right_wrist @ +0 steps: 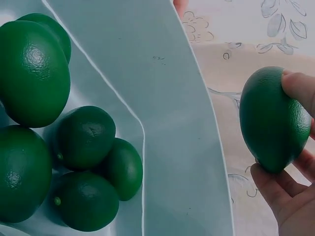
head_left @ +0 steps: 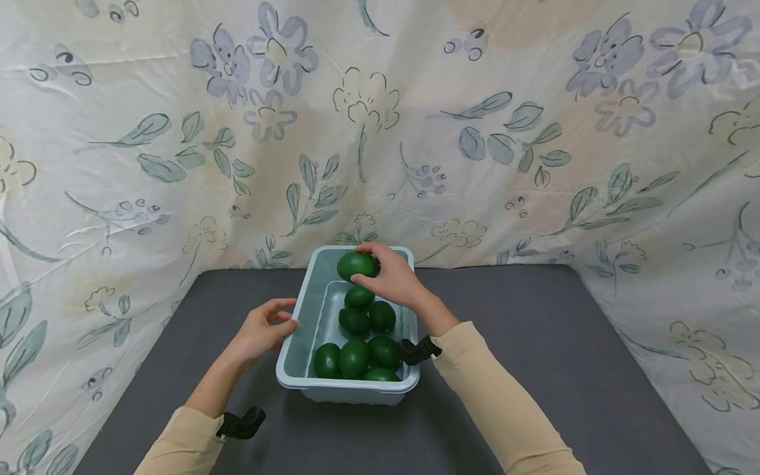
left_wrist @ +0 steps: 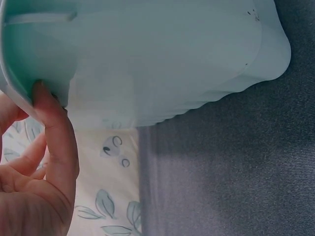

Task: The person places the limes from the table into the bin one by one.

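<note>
My right hand [head_left: 392,276] grips a green avocado [head_left: 357,265] between thumb and fingers, over the far end of a pale blue-green plastic bin [head_left: 309,310]. In the right wrist view the avocado [right_wrist: 270,118] tapers toward the fingertips beneath it, with the thumb on its side. My left hand [head_left: 264,332] holds the bin's left rim. Its curled thumb and fingers meet at the lip in the left wrist view. Three limes [right_wrist: 86,137] cluster inside the bin. Several larger avocados [head_left: 353,358] lie at its near end, partly overlapping one another.
The bin stands on a dark grey table [head_left: 505,369]. A floral cloth [head_left: 380,132] hangs behind the table and along both sides. Black wrist mounts [head_left: 240,423] sit on both forearms, the right one overlapping the bin's right rim in the head view.
</note>
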Demonstrator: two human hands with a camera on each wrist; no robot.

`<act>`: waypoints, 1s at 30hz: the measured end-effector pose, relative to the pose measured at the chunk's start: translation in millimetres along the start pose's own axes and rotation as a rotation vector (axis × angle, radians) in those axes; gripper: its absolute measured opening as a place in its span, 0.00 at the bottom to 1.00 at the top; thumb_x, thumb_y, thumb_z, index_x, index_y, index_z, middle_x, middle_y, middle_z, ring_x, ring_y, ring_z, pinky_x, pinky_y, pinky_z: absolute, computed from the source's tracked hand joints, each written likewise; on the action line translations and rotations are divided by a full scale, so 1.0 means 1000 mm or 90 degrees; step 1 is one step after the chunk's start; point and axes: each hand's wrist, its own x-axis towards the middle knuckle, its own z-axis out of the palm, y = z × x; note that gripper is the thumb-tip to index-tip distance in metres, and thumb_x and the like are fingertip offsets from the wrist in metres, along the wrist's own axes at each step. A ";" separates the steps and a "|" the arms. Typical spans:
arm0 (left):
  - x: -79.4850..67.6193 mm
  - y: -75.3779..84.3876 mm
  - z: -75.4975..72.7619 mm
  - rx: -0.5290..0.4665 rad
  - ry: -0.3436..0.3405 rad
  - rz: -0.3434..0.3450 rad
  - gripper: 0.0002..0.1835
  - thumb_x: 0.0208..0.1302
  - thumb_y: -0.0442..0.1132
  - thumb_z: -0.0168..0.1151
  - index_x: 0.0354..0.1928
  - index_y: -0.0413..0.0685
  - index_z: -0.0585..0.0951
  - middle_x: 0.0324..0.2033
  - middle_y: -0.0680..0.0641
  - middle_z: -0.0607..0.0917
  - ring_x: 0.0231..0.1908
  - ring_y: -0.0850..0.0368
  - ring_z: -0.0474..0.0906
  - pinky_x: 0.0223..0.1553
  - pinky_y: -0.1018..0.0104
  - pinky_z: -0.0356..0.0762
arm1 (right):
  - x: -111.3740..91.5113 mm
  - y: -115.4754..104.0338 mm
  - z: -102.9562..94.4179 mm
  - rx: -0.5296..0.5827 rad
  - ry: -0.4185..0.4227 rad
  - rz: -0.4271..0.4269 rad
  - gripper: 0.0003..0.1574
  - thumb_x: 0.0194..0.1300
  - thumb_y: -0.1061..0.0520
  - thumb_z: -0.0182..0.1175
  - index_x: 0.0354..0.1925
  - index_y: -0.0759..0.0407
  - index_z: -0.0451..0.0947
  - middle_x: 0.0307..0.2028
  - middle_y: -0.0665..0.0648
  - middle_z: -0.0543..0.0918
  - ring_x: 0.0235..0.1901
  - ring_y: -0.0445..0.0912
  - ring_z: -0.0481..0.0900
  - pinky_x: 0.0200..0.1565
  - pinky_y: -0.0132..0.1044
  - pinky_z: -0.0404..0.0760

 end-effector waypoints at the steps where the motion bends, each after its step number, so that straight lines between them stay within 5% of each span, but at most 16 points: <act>1: 0.000 0.000 0.000 0.001 0.000 0.000 0.28 0.62 0.37 0.59 0.63 0.44 0.64 0.43 0.37 0.76 0.35 0.52 0.80 0.31 0.55 0.81 | 0.000 0.000 0.000 0.001 -0.001 -0.001 0.32 0.59 0.50 0.62 0.60 0.54 0.66 0.56 0.54 0.71 0.45 0.45 0.74 0.45 0.39 0.75; 11: -0.001 0.002 0.001 0.006 0.000 -0.005 0.27 0.62 0.37 0.58 0.63 0.44 0.65 0.42 0.38 0.76 0.35 0.53 0.80 0.31 0.55 0.81 | -0.001 0.006 0.000 -0.027 -0.015 -0.027 0.36 0.62 0.49 0.59 0.65 0.54 0.62 0.63 0.55 0.66 0.63 0.49 0.63 0.60 0.46 0.66; 30: -0.001 0.002 0.001 0.026 0.004 0.000 0.27 0.62 0.37 0.58 0.63 0.44 0.65 0.42 0.38 0.76 0.35 0.53 0.79 0.31 0.55 0.81 | -0.019 0.008 -0.022 -0.024 0.001 -0.013 0.33 0.63 0.49 0.58 0.64 0.52 0.64 0.61 0.52 0.68 0.60 0.49 0.66 0.58 0.48 0.68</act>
